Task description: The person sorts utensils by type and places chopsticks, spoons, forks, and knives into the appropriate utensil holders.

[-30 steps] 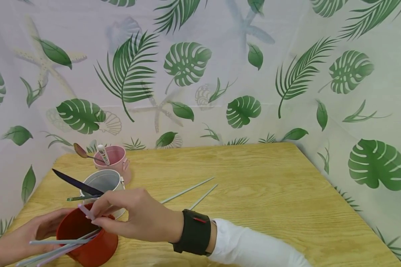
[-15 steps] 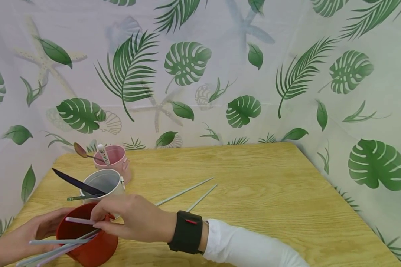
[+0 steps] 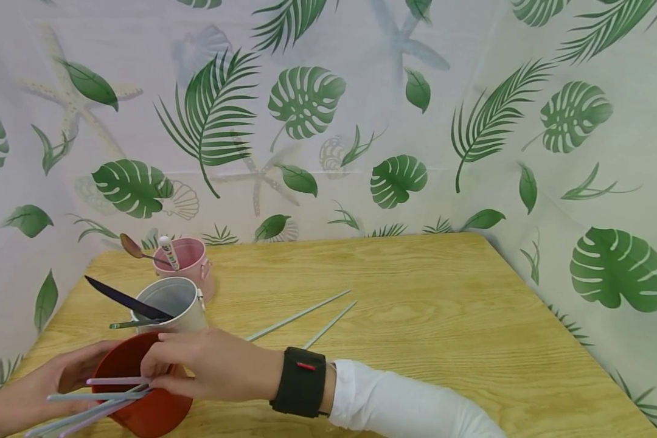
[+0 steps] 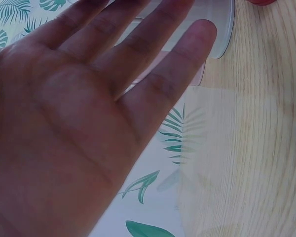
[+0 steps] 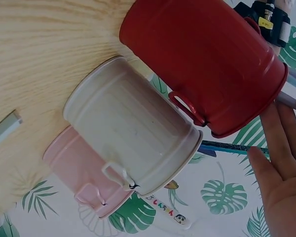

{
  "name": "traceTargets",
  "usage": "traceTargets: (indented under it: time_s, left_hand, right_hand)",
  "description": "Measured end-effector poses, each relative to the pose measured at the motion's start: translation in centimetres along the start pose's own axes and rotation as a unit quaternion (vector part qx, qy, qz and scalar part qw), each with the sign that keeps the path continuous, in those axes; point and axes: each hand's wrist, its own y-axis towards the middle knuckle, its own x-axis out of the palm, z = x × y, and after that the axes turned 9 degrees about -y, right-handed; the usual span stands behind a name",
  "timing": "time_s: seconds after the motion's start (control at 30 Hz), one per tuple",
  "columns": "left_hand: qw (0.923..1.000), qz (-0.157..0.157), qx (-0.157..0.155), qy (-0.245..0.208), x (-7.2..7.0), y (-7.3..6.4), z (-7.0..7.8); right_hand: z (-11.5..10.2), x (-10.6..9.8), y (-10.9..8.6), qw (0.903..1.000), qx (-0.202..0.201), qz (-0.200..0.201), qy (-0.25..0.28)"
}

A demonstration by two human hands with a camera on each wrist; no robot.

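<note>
A red bucket (image 3: 166, 410) tilts toward me at the table's near left. My left hand (image 3: 46, 380) lies along its left side, fingers mostly straight, as the left wrist view also shows. At the bucket's mouth my right hand (image 3: 213, 365) pinches a lilac chopstick (image 3: 117, 381) between thumb and fingers, its free end pointing left. Several pastel chopsticks (image 3: 90, 410) stick out over the rim below it. In the right wrist view, the right fingers (image 5: 281, 168) are close to the red rim; the bucket's inside is hidden there.
Behind the red bucket stands a white bucket (image 3: 188, 316) with a dark-bladed knife (image 3: 126, 298) and a green handle. A pink bucket (image 3: 197, 274) farther back holds a spoon (image 3: 131, 246) and a white-handled utensil. Two pale green chopsticks (image 3: 301, 315) lie on the wooden table (image 3: 443, 316).
My right hand has moved slightly left and down, and its lilac chopstick has swung from steeply slanted to nearly level, toward the others. The left hand stays on the bucket.
</note>
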Motion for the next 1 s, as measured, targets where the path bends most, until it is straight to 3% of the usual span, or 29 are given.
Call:
traceTargets:
  time_s: [0.2,0.53,0.77,1.0]
  left_hand:
    - [0.9999,0.007,-0.003,0.014,0.24,-0.07,-0.09]
    - [0.9989,0.017,0.000,0.044,0.21,-0.15,-0.46]
    - [0.9994,0.013,-0.031,0.010,0.17,-0.04,-0.17]
    - [0.9991,0.014,-0.037,-0.014,0.26,0.16,0.07]
  right_hand:
    - [-0.03,0.12,0.41,0.9988,0.000,-0.032,-0.037]
    - [-0.07,0.56,0.63,0.9954,0.019,-0.079,-0.051]
    - [-0.03,0.72,0.54,0.9958,0.021,-0.080,-0.039]
    - [-0.09,0.73,0.42,0.9957,0.016,-0.085,-0.032]
